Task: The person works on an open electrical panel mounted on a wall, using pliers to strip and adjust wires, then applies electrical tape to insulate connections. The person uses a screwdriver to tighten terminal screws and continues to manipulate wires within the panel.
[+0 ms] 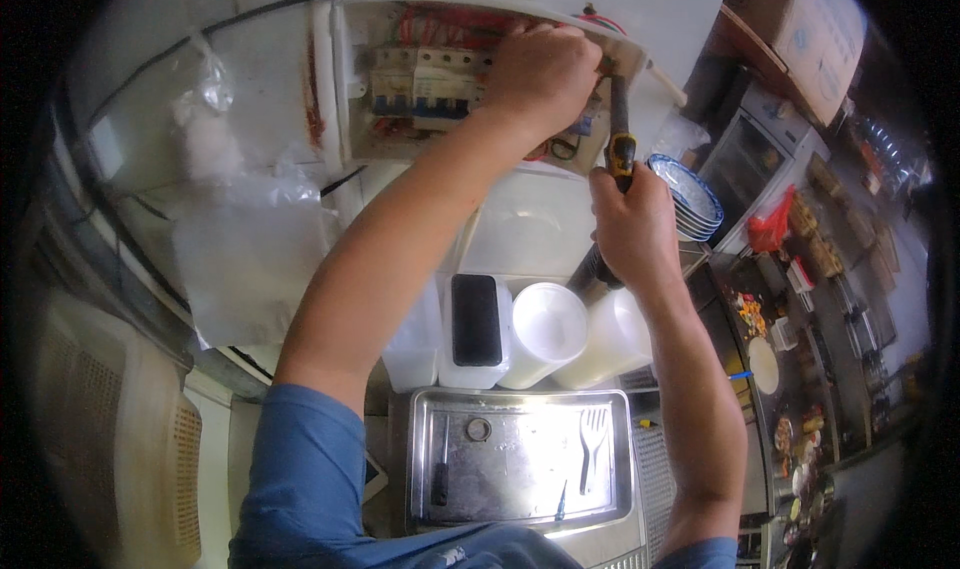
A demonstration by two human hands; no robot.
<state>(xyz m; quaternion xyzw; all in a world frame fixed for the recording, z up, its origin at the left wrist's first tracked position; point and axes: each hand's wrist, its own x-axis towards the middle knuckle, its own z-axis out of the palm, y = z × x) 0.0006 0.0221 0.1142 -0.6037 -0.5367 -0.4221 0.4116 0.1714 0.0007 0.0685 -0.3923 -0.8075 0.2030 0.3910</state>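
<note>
An open electrical distribution box (pixel 360 145) is mounted on the wall before me. Inside it sits a row of circuit breakers (pixel 431 89) with blue switches, and red wires (pixel 427 25) run above them. My left hand (pixel 544 74) reaches into the box's upper right part with its fingers curled. Whatever lies under those fingertips is hidden. Just right of it, my right hand (pixel 636 216) grips a black-and-yellow hand tool (pixel 621 138), pointing upward. The tool's upper end is at the right side of the box; its exact kind is unclear.
Below stand white plastic containers (pixel 547 329), one bearing a black phone (pixel 476 320). A metal tray (pixel 416 456) holds a screwdriver (pixel 442 464), a tape roll (pixel 478 429) and a fork-shaped utensil (pixel 591 445). Stacked bowls (pixel 686 194) stand right; a plastic bag (pixel 247 261) hangs left.
</note>
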